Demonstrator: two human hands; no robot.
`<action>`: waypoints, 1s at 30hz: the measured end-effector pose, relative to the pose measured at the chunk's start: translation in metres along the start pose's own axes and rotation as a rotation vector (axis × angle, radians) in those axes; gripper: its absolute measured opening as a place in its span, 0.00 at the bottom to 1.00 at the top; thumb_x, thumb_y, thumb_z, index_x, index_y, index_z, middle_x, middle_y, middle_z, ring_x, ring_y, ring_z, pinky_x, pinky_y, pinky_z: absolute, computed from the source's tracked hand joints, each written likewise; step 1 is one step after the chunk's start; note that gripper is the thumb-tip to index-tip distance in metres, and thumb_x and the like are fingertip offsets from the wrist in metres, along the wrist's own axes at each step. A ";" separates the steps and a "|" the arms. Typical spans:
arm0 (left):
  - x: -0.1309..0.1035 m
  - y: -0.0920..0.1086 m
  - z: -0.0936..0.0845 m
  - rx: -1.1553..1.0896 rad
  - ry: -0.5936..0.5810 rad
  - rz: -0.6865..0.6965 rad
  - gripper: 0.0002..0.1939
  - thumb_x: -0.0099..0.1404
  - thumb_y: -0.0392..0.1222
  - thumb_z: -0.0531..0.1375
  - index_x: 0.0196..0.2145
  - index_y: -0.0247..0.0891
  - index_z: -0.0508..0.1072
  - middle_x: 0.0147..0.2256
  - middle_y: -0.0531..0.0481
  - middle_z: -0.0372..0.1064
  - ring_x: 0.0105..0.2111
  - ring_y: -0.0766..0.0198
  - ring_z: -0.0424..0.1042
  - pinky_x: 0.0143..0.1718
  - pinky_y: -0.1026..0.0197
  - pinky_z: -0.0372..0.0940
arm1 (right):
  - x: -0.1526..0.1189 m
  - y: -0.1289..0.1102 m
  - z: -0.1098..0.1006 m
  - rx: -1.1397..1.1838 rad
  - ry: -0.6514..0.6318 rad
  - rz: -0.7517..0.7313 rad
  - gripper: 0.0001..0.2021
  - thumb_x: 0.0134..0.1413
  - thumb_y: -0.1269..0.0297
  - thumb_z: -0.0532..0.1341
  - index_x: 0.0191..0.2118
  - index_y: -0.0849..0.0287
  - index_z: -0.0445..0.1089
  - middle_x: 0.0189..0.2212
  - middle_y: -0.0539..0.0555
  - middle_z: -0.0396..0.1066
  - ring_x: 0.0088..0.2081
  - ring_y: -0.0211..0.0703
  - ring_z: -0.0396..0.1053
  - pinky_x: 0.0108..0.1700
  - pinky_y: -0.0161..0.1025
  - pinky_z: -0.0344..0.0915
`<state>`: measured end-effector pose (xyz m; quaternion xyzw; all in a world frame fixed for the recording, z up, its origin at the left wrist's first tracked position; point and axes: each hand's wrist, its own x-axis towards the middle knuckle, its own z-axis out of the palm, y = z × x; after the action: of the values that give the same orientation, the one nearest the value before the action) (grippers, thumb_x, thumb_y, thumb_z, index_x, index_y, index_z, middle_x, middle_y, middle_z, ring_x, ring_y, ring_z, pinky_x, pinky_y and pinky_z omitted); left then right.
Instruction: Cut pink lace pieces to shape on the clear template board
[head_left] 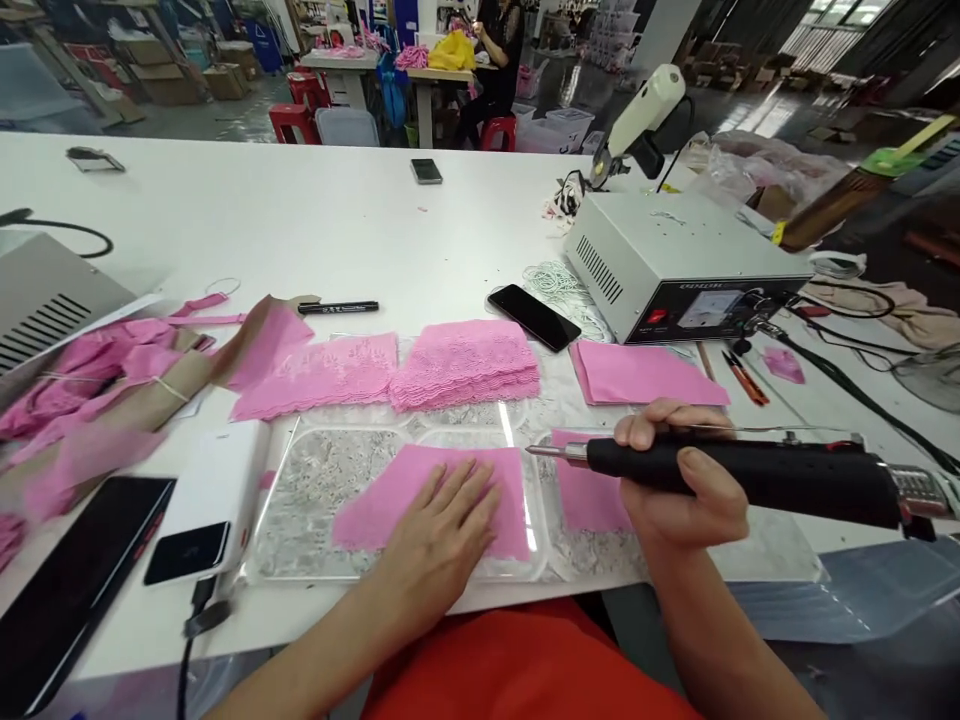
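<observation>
My left hand (442, 530) lies flat with fingers spread on a pink fabric piece (495, 500), which rests on a clear plastic template (300, 510). In my right hand (682, 480) is a black pen-like tool (757, 477), its metal tip pointing left, raised above the template. Under that tool sits a smaller pink piece (585, 500), partly hidden by the hand. Behind the template are a stack of pink lace pieces (469, 365), a flatter lace piece (330, 375) and, to the right, folded plain pink fabric (645, 374).
A grey power box (682, 260) with cables stands at the back right, near a dark phone (534, 316). A black marker (337, 307) lies behind the lace. At left are a white power bank (210, 490) and pink scraps (97, 380). A person (499, 60) sits in the background.
</observation>
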<state>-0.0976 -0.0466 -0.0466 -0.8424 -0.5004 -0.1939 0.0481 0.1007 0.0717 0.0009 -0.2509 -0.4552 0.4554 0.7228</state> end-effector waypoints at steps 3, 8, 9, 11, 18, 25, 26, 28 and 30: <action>0.005 0.003 0.002 0.048 -0.043 -0.002 0.19 0.73 0.38 0.48 0.58 0.32 0.64 0.60 0.41 0.61 0.62 0.50 0.58 0.59 0.44 0.61 | -0.002 0.003 -0.002 -0.004 -0.004 0.033 0.09 0.39 0.68 0.57 0.30 0.58 0.70 0.29 0.51 0.67 0.23 0.35 0.63 0.26 0.39 0.63; 0.004 0.003 0.005 0.112 -0.091 0.024 0.21 0.73 0.41 0.47 0.60 0.33 0.61 0.62 0.43 0.57 0.63 0.51 0.55 0.60 0.44 0.58 | -0.002 0.005 -0.004 0.009 0.015 0.052 0.09 0.38 0.67 0.57 0.30 0.57 0.71 0.29 0.50 0.67 0.23 0.35 0.63 0.27 0.39 0.63; 0.004 0.002 0.006 0.116 -0.095 0.027 0.21 0.73 0.41 0.47 0.61 0.34 0.60 0.63 0.43 0.56 0.64 0.51 0.54 0.61 0.44 0.57 | -0.001 0.005 -0.004 0.015 0.018 0.048 0.09 0.38 0.68 0.57 0.30 0.57 0.71 0.29 0.50 0.67 0.23 0.35 0.63 0.27 0.39 0.63; 0.003 0.002 0.006 0.121 -0.103 0.030 0.21 0.73 0.41 0.47 0.61 0.35 0.60 0.63 0.44 0.55 0.64 0.52 0.53 0.61 0.44 0.55 | -0.001 0.005 -0.004 0.026 0.016 0.040 0.09 0.38 0.68 0.57 0.30 0.57 0.71 0.30 0.51 0.67 0.23 0.34 0.64 0.27 0.39 0.63; 0.005 0.002 0.007 0.134 -0.102 0.036 0.21 0.74 0.43 0.46 0.61 0.38 0.60 0.63 0.47 0.55 0.64 0.52 0.53 0.63 0.43 0.50 | -0.003 0.006 -0.003 0.050 -0.005 0.036 0.10 0.39 0.68 0.57 0.31 0.58 0.72 0.30 0.51 0.67 0.23 0.35 0.64 0.27 0.39 0.63; 0.005 0.003 0.006 0.146 -0.102 0.032 0.20 0.74 0.43 0.46 0.60 0.38 0.61 0.62 0.48 0.57 0.64 0.52 0.54 0.63 0.42 0.48 | -0.004 0.008 -0.001 0.032 -0.017 0.038 0.09 0.40 0.68 0.57 0.32 0.57 0.71 0.31 0.51 0.67 0.23 0.35 0.64 0.28 0.39 0.63; 0.005 0.003 0.006 0.150 -0.103 0.031 0.20 0.74 0.43 0.46 0.60 0.38 0.62 0.62 0.48 0.57 0.63 0.53 0.54 0.64 0.42 0.48 | -0.004 0.009 -0.001 0.030 -0.017 0.033 0.09 0.40 0.68 0.57 0.32 0.57 0.71 0.31 0.51 0.67 0.24 0.35 0.64 0.28 0.39 0.63; 0.005 0.003 0.006 0.151 -0.104 0.031 0.20 0.74 0.42 0.46 0.60 0.38 0.62 0.62 0.48 0.58 0.63 0.53 0.55 0.63 0.42 0.48 | -0.005 0.010 -0.001 0.027 -0.020 0.028 0.09 0.41 0.68 0.57 0.32 0.57 0.71 0.31 0.51 0.67 0.24 0.35 0.64 0.28 0.39 0.63; 0.006 0.004 0.006 0.148 -0.102 0.030 0.20 0.74 0.42 0.46 0.60 0.39 0.62 0.62 0.48 0.58 0.63 0.53 0.55 0.64 0.42 0.48 | -0.005 0.011 0.000 0.022 -0.025 0.026 0.09 0.41 0.68 0.58 0.32 0.57 0.71 0.31 0.51 0.67 0.24 0.35 0.64 0.28 0.39 0.64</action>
<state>-0.0903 -0.0421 -0.0498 -0.8526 -0.5026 -0.1125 0.0877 0.0954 0.0722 -0.0101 -0.2428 -0.4558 0.4730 0.7138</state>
